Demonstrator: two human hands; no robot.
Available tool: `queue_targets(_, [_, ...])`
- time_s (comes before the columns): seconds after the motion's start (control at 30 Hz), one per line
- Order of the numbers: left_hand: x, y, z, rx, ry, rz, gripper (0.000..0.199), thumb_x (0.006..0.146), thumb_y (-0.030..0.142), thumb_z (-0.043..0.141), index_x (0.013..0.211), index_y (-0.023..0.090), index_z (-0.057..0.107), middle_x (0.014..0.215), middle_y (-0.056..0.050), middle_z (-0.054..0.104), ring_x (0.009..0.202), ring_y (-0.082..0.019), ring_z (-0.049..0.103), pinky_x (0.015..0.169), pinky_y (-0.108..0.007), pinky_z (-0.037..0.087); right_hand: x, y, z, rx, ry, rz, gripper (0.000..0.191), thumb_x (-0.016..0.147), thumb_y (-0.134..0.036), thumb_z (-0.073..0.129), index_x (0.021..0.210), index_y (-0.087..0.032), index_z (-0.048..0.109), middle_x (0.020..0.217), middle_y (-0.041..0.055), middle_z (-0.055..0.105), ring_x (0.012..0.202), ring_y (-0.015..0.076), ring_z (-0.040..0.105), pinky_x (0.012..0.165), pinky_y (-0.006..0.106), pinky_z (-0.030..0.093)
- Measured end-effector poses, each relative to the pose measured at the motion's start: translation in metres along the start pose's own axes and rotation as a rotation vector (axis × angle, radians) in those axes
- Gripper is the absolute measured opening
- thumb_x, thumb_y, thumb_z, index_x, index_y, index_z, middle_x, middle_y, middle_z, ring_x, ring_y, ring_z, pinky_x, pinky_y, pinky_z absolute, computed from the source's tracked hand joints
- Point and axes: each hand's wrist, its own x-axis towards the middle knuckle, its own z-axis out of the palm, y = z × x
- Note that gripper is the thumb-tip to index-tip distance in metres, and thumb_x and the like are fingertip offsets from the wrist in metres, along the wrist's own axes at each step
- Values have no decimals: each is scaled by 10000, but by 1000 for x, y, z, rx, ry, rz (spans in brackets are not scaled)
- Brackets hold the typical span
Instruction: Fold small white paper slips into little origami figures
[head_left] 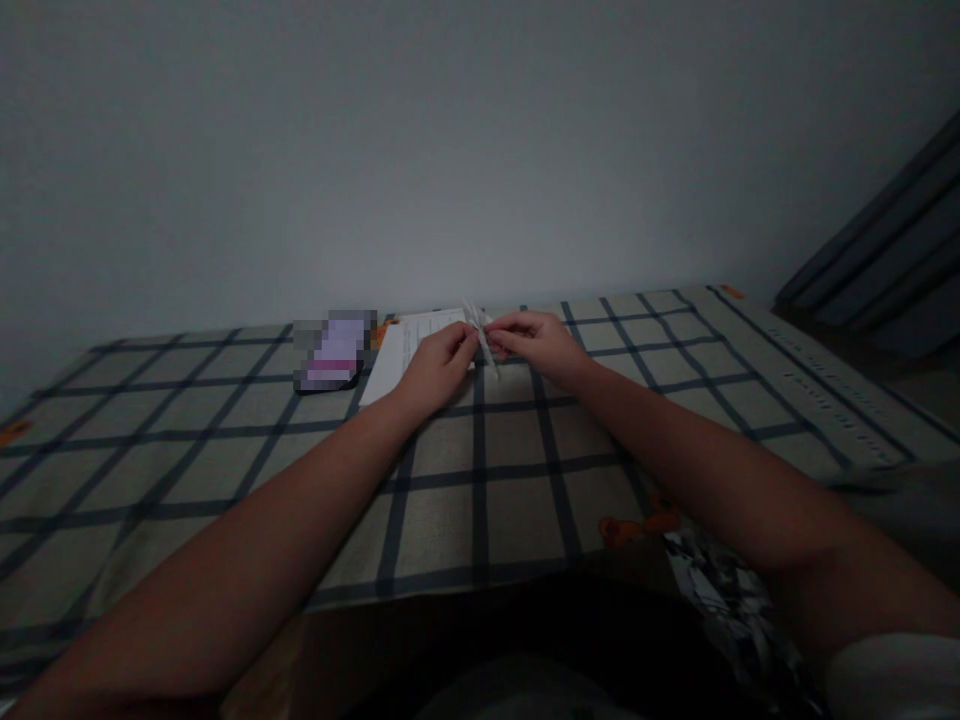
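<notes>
Over the far part of the table, my left hand [442, 366] and my right hand [541, 344] meet. Between their fingertips is a thin whitish strip [489, 358], tilted, that looks like folded paper; its exact kind is too dim to tell. Fingers of both hands are pinched on it from either side. Beneath and beyond my left hand lies a white sheet of paper [386, 366] with lines of writing, partly covered by that hand. Left of the sheet rests a phone [337, 345] with a lit, blurred-out screen.
A checked tablecloth [517, 500] with dark lines and orange motifs covers the table. The table's far edge runs along a plain pale wall [480, 150]. A dark curtain [892, 240] hangs at the right. Shiny crumpled material [720, 590] lies by the near edge below my right arm.
</notes>
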Motion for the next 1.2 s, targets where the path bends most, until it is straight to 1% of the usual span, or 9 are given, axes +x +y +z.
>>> queue_targets(0.13, [-1, 2, -1, 33, -19, 42, 290, 956, 360, 420, 793, 182, 580, 729, -10, 600, 705, -173, 553, 676, -297, 400, -1, -2, 2, -29, 8, -35, 239, 739, -340, 747, 878, -149, 709, 752, 2, 676, 644, 91, 603, 654, 255, 552])
queue_targets(0.33, [0, -4, -3, 45, -29, 52, 231, 929, 262, 393, 789, 184, 559, 736, -25, 593, 739, -193, 561, 680, -315, 401, -3, -4, 3, -75, -19, -23, 275, 721, -338, 771, 930, -163, 732, 846, 28, 702, 690, 105, 613, 665, 266, 553])
queue_targets(0.43, [0, -5, -3, 29, -52, 73, 213, 911, 223, 384, 812, 181, 568, 733, -31, 591, 740, -198, 560, 669, -318, 405, -2, -4, 3, -92, -9, -14, 254, 724, -341, 763, 900, -159, 738, 812, 26, 699, 678, 107, 610, 672, 273, 549])
queue_targets(0.67, [-1, -1, -3, 107, -48, 100, 312, 963, 332, 359, 928, 160, 617, 820, -67, 640, 776, -220, 584, 693, -340, 430, 0, -1, 2, -104, -18, -54, 282, 674, -342, 806, 874, -157, 731, 807, 21, 700, 700, 111, 608, 702, 267, 514])
queue_targets(0.83, [-1, -1, -5, 176, -20, 106, 321, 966, 364, 371, 830, 174, 592, 786, -60, 627, 750, -221, 579, 663, -332, 400, 0, 1, -2, -208, -30, -121, 258, 742, -377, 765, 888, -165, 749, 811, 29, 692, 725, 125, 604, 709, 282, 485])
queue_targets(0.93, [-1, -1, -6, 191, -8, 102, 314, 965, 376, 385, 822, 182, 588, 782, -51, 626, 739, -216, 575, 652, -327, 389, -1, 0, -4, -279, -22, -202, 217, 770, -375, 745, 841, -170, 752, 809, 32, 666, 755, 133, 600, 694, 282, 472])
queue_targets(1.03, [0, -1, -6, 202, -4, 96, 307, 960, 379, 398, 823, 183, 591, 774, -45, 623, 733, -212, 569, 647, -323, 387, -2, -2, -3, -327, 5, -262, 193, 781, -369, 735, 823, -181, 751, 857, 41, 643, 793, 141, 592, 654, 271, 468])
queue_targets(1.1, [0, -2, -5, 177, -1, 96, 297, 956, 369, 401, 812, 182, 583, 772, -43, 619, 738, -209, 568, 654, -323, 394, -2, -3, -2, -336, 12, -274, 183, 786, -358, 731, 824, -181, 751, 872, 46, 636, 811, 146, 593, 660, 273, 474])
queue_targets(1.2, [0, -7, -5, 92, -23, 105, 252, 941, 338, 412, 814, 183, 564, 791, -40, 620, 765, -208, 571, 681, -325, 412, -3, -5, -2, -318, -14, -277, 177, 802, -345, 717, 828, -174, 750, 882, 55, 654, 850, 158, 610, 729, 295, 483])
